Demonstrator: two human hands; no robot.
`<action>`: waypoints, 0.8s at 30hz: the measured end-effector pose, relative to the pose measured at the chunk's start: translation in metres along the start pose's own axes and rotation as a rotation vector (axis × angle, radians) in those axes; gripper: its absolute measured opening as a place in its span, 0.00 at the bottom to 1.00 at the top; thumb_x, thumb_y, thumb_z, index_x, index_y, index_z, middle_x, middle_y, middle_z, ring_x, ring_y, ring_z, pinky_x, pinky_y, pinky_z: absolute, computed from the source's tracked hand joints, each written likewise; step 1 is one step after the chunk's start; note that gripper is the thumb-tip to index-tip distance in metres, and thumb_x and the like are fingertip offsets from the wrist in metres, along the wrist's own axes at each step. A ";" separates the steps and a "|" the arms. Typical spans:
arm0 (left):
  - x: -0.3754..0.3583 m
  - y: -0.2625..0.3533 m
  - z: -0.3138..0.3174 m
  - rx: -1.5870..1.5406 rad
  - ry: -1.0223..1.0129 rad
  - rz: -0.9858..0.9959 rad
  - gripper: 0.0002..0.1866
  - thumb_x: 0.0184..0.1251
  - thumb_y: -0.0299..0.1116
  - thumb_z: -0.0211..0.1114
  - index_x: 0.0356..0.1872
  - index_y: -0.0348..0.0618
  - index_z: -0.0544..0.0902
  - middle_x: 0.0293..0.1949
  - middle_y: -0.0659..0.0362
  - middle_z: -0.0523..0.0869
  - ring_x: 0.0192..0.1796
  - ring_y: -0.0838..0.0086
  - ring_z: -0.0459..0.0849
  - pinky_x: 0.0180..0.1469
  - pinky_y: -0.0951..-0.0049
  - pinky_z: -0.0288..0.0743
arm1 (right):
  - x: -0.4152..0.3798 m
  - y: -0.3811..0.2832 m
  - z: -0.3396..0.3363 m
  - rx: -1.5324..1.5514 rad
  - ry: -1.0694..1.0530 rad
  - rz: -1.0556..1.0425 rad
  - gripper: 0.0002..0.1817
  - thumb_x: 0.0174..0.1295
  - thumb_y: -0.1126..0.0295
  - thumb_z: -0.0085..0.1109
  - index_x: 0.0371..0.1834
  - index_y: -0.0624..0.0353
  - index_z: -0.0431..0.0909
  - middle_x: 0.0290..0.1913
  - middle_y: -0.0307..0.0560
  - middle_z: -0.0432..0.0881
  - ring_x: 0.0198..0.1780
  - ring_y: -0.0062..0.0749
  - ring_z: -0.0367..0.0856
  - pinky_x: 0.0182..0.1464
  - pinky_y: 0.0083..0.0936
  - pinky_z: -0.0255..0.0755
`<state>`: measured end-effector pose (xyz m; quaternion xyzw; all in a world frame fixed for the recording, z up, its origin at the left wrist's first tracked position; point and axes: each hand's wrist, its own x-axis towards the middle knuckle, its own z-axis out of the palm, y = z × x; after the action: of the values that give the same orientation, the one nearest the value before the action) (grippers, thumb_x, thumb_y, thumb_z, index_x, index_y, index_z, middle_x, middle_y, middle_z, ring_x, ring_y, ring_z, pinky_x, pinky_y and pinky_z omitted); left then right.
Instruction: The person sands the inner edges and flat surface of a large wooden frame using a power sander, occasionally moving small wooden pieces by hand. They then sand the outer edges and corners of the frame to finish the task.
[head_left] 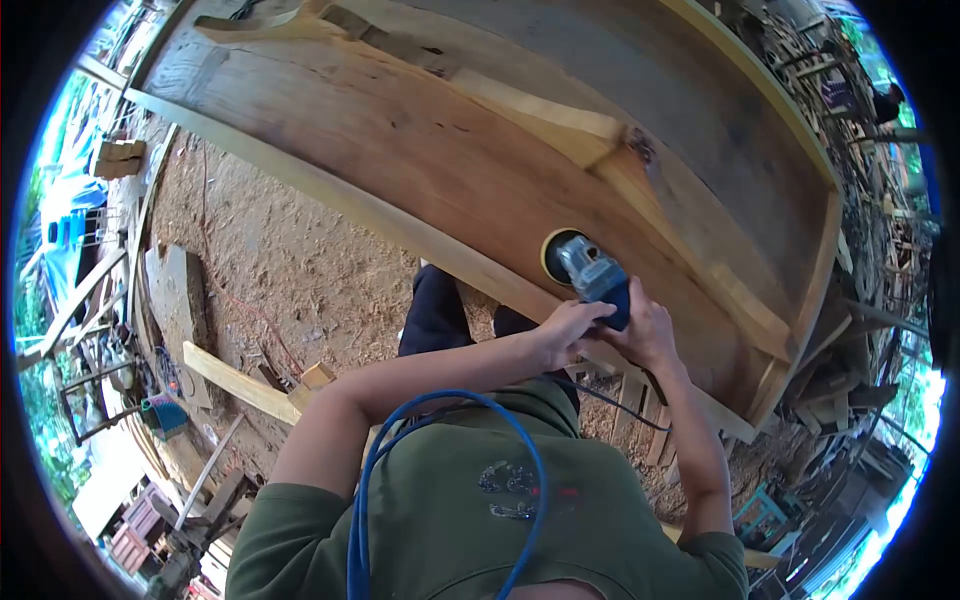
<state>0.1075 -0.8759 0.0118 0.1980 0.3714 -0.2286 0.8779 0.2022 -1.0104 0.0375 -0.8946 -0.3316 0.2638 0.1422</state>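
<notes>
A blue-grey power tool (592, 270) with a round yellow-edged disc rests against a large reddish-brown wooden panel (400, 150) near its front edge. My right hand (645, 328) is wrapped round the rear of the tool's body. My left hand (572, 330) is closed against the tool's near end from the left, its thumb on the casing. The underside of the disc is hidden. A pale curved wooden piece (540, 125) runs lengthwise across the panel, beyond the tool.
Raised wooden edging (350, 205) borders the panel. A blue cable (540, 480) loops over my chest. Sawdust-covered ground (260, 240) lies at left, with a plank (240, 382) and a board (178, 300). Stacked timber (815, 60) stands at the upper right.
</notes>
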 end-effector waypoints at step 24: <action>-0.033 0.015 -0.027 -0.083 0.196 0.353 0.06 0.71 0.33 0.59 0.44 0.46 0.76 0.41 0.60 0.81 0.47 0.72 0.79 0.58 0.65 0.72 | 0.053 -0.044 0.019 -0.028 0.066 -0.185 0.44 0.47 0.51 0.69 0.64 0.66 0.63 0.31 0.65 0.84 0.36 0.59 0.85 0.41 0.48 0.79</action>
<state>0.0802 -0.8411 0.0209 0.2449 0.4236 -0.0353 0.8714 0.2023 -0.9409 0.0212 -0.8702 -0.4115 0.2152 0.1645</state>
